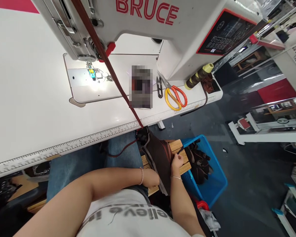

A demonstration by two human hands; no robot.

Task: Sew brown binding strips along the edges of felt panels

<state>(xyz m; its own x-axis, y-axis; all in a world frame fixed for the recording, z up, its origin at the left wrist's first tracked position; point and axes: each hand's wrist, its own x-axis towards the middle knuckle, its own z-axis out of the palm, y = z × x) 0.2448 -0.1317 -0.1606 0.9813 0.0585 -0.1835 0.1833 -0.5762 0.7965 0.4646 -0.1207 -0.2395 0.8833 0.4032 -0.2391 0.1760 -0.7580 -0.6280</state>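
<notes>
A dark brown fabric piece (160, 154) with a grey edge and reddish-brown strips lies over a wooden slatted bench at my side, below the table. My left hand (150, 178) is closed at the near grey edge of this fabric; its fingertips are hidden. On the far side my right hand (177, 163) pinches a small dark strip (181, 150) over the wooden slats. A long reddish-brown strip (113, 75) hangs past the sewing machine (148, 23) and runs down over the table edge toward the fabric.
On the white table (39, 108) rest orange-and-yellow-handled scissors (175, 96), black thread snips (159, 87) and a thread cone (199, 76). A blue bin (218, 176) with dark brown pieces stands beside the wooden bench (185, 164). A ruler tape (96, 136) lines the table edge.
</notes>
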